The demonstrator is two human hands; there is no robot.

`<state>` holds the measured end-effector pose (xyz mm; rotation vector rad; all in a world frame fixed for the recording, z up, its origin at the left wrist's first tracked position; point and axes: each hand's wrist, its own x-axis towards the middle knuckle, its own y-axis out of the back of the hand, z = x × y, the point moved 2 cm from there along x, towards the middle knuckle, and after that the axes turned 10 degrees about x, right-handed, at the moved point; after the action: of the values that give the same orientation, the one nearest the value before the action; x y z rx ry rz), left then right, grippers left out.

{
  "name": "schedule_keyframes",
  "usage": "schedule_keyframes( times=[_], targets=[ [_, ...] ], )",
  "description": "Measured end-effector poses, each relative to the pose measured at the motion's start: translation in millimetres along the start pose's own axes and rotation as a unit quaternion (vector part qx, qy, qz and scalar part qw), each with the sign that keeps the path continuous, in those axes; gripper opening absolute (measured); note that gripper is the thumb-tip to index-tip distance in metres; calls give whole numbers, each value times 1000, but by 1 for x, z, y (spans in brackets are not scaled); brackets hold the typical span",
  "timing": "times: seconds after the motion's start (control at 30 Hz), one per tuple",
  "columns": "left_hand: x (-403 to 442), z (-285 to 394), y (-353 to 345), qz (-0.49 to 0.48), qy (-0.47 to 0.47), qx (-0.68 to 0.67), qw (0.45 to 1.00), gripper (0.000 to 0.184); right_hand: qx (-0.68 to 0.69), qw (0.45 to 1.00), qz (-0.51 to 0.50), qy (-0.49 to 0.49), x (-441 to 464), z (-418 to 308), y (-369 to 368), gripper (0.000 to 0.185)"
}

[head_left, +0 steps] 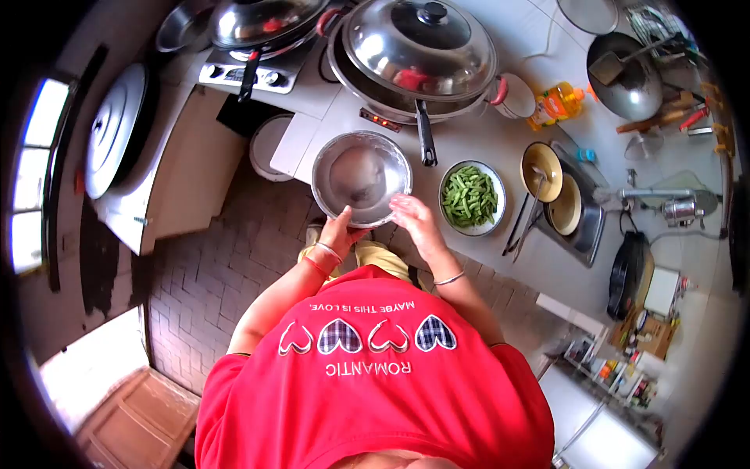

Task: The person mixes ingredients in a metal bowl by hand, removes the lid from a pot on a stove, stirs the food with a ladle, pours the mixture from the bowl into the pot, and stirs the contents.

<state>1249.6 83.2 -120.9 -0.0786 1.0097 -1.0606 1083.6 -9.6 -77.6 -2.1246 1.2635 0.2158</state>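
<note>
My left hand (341, 236) grips the near rim of a metal bowl (324, 187), its thumb over the edge. A pale, powdery-looking smear or lump (358, 172) lies in the bowl; I cannot make out what it is. At the bowl's right rim is my right hand (416, 221), fingers stretched out and lying against the edge, with whitish residue on the fingertips. Just to the right, a white dish (475, 232) holds cut green beans (469, 195). Behind the bowl stands a large lidded wok (418, 55) with a long black handle.
A second lidded pan (266, 23) sits on a cooker at the back left. To the right are yellow bowls (541, 156) with a ladle, a sink (594, 205), an oil bottle (556, 105) and an empty wok (637, 86). A lidded white bucket (269, 148) stands below the counter.
</note>
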Motion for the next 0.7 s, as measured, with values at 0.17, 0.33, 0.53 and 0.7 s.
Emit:
schedule_keyframes(
  times=[0.17,0.33,0.53,0.7],
  targets=[
    [11,2,-16,-159,100,43,981,44,49,987,143,46,-9,-16,-7,28],
    [6,23,-6,-308,271,182,894,47,-63,968,195,148,-11,2,-21,26],
    [12,130,32,-321,225,377,839,32,157,953,208,155,-24,-18,-57,25],
    [14,278,-26,-303,-50,448,839,23,47,910,342,230,-22,16,-31,22]
  ],
)
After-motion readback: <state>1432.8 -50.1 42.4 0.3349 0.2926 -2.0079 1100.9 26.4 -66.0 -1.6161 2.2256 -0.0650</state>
